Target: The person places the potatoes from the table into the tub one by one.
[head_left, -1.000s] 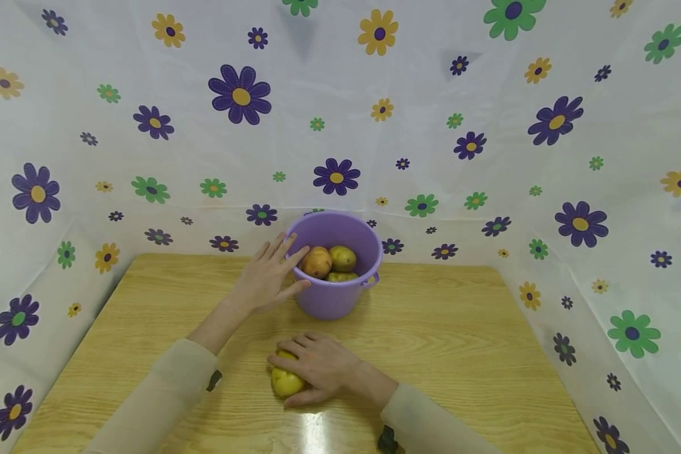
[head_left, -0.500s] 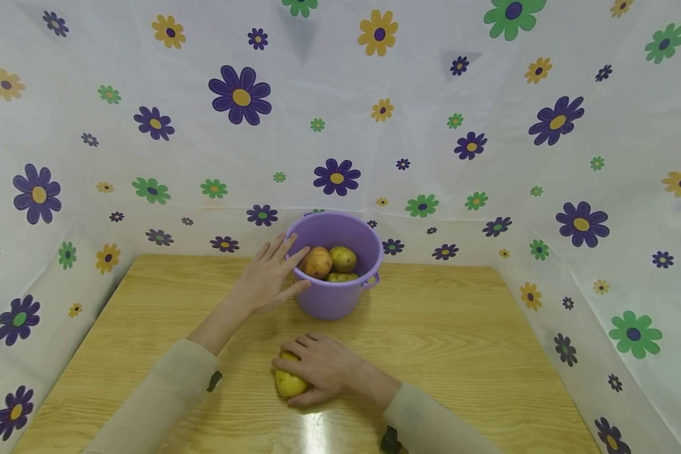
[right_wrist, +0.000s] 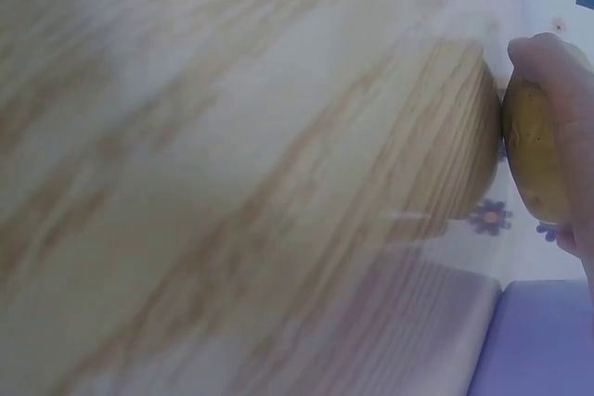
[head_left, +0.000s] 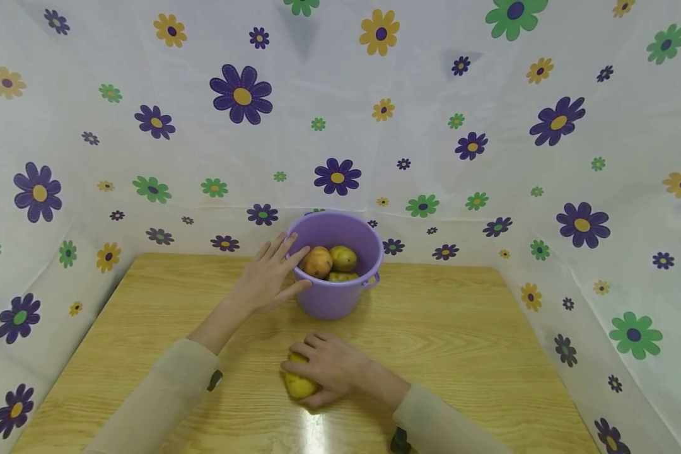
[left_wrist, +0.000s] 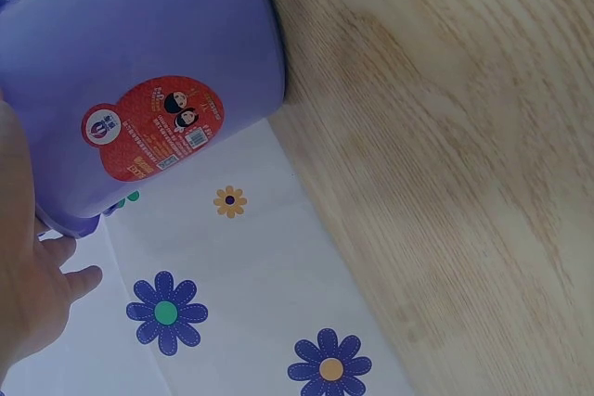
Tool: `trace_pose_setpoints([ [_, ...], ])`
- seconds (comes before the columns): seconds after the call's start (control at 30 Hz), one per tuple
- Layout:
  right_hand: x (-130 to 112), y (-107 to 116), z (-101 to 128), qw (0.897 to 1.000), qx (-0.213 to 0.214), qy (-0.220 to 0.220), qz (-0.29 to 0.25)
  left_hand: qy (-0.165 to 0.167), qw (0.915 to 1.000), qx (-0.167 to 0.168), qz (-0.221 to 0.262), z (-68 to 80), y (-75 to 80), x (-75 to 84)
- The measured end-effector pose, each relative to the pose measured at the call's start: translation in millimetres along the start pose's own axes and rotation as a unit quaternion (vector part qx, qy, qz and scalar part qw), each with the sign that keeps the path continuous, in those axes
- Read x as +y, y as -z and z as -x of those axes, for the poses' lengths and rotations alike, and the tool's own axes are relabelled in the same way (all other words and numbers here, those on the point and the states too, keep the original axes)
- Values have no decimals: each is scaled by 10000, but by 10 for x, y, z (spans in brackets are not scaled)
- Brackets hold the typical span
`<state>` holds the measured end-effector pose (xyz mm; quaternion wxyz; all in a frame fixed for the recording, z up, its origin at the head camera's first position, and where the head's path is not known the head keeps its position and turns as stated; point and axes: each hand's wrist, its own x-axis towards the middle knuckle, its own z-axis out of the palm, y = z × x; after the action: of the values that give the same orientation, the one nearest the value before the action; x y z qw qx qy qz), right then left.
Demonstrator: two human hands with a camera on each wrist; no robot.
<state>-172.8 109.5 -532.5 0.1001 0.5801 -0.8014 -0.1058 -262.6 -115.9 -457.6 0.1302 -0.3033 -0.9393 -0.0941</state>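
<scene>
A purple plastic bucket point(head_left: 336, 299) stands at the back middle of the wooden table point(head_left: 465, 340) and holds several potatoes point(head_left: 317, 261). My left hand point(head_left: 272, 274) rests flat against the bucket's left side with straight fingers; the left wrist view shows the bucket wall point(left_wrist: 139, 53) with a red sticker point(left_wrist: 153, 127). Near the front edge my right hand point(head_left: 328, 366) curls over a yellow potato point(head_left: 298, 383) on the table. The right wrist view shows that potato point(right_wrist: 538, 159) in my fingers.
White curtains with purple, green and yellow flowers point(head_left: 241, 94) wall the table in at the back and on both sides. A bright glare patch point(head_left: 312, 429) lies on the tabletop in front of my right hand.
My right hand has slid the yellow potato a little to the right along the table. The left hand and the bucket have stayed still.
</scene>
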Motion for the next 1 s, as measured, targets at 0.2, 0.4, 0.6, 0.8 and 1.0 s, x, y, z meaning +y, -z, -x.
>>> trace_pose_setpoints([
  [0.2, 15, 28, 78, 10000, 39, 72, -15, 0, 10000, -16, -18, 5, 11, -5],
  [0.4, 13, 85, 163, 9999, 31, 111, 37, -1, 10000, -26, -63, 4, 12, -5],
  [0.6, 19, 146, 258, 9998, 85, 114, 166, 23, 10000, -51, 30, 3, 22, 7],
  [0.8, 53, 221, 341, 9997, 49, 99, 225, 1, 10000, 21, 32, 0, 11, 2],
  [1.0, 88, 290, 426, 9996, 84, 113, 263, -27, 10000, 12, -16, -5, 9, -1],
])
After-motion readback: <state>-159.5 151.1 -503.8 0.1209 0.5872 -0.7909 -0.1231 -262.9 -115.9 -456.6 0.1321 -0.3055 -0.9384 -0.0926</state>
